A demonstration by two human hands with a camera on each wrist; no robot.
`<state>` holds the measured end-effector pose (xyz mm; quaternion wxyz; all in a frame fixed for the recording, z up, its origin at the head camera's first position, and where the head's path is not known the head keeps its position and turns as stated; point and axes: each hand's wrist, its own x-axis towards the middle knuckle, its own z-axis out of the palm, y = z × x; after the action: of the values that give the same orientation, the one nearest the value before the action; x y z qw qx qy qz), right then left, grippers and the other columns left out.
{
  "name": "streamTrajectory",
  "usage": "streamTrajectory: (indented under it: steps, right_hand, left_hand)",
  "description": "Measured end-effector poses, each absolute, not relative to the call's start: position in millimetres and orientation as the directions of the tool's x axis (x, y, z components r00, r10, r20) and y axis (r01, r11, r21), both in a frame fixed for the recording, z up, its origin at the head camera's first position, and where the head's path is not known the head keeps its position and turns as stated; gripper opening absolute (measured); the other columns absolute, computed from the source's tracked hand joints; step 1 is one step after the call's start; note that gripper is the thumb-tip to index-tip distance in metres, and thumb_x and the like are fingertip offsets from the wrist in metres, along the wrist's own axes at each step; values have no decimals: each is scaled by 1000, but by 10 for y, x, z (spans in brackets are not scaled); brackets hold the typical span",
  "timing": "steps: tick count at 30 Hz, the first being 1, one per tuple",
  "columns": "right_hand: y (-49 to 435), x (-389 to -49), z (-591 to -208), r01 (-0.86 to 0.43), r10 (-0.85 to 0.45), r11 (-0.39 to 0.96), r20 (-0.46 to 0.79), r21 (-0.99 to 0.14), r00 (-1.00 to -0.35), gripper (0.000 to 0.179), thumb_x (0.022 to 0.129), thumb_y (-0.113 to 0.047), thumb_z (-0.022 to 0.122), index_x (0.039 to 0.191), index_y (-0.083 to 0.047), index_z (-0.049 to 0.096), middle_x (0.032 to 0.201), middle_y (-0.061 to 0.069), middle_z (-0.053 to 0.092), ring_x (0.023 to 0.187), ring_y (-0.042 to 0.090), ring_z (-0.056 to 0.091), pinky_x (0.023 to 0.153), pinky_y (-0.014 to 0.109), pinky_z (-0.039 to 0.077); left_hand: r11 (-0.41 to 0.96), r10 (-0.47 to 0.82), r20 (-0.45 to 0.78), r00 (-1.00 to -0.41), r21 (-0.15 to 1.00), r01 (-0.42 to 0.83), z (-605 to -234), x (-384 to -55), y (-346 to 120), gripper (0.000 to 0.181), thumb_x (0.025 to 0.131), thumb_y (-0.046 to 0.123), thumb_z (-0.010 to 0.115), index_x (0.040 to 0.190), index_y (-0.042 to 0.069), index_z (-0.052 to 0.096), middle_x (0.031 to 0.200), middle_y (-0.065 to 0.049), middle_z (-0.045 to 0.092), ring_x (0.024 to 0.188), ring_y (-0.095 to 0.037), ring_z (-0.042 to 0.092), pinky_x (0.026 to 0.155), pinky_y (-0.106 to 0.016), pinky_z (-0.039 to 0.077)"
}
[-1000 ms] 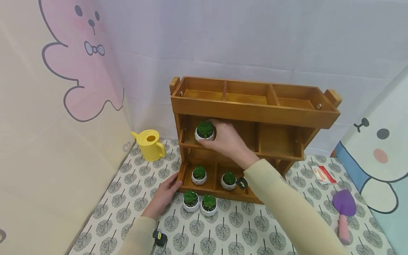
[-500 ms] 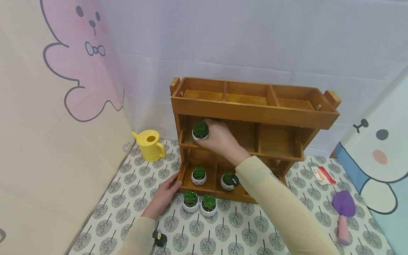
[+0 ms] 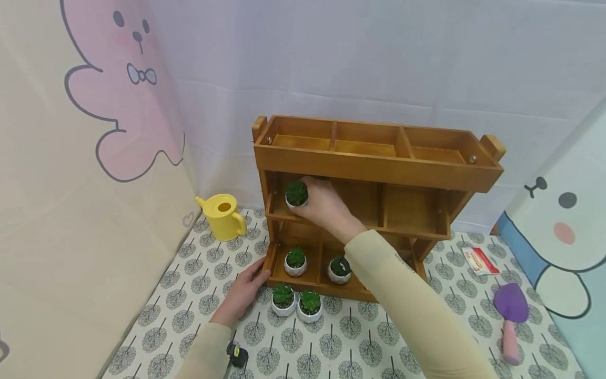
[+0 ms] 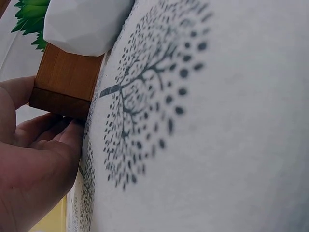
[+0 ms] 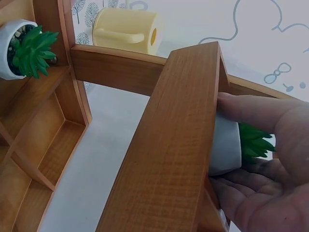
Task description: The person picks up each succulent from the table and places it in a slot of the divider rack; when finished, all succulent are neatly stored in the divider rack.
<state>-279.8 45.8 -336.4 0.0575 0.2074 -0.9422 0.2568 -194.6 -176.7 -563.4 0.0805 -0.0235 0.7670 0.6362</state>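
My right hand point(image 3: 326, 206) grips a small white pot with a green succulent point(image 3: 296, 193) at the left compartment of the wooden shelf's middle tier. In the right wrist view, thumb and fingers hold the white pot point(image 5: 226, 147) from both sides, partly hidden behind the tier's front board point(image 5: 164, 140). My left hand point(image 3: 243, 289) holds the lower left corner of the wooden shelf point(image 3: 379, 164); in the left wrist view its fingers wrap the wooden corner point(image 4: 65, 79). Two potted succulents, one left point(image 3: 295, 261) and one centre point(image 3: 339, 269), stand in the bottom tier.
Two more potted succulents point(image 3: 283, 300) point(image 3: 310, 305) stand on the patterned cloth in front of the shelf. A yellow watering can point(image 3: 222, 216) is at the left. At the right lie a red-and-white packet point(image 3: 480, 260) and a purple trowel with a pink handle point(image 3: 511, 310).
My right hand has carried the potted succulent a little left and back into the middle tier's left compartment. The left hand stays at the shelf corner.
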Motion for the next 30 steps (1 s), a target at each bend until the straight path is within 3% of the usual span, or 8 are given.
streamTrajectory:
  steps: [30]
  right_hand:
    - [463,-2785,-3402,-438,-379,781,219,-446,-899,47,92,-25,83,127,0,64,111,10,69,100,25,67,89,41,60]
  left_hand:
    - [197,64,-154,-986,971,-139,-5635,-1968,-1755,59,108,24,60,161,8,40,162,-21,40,148,-39,39,122,-52,31]
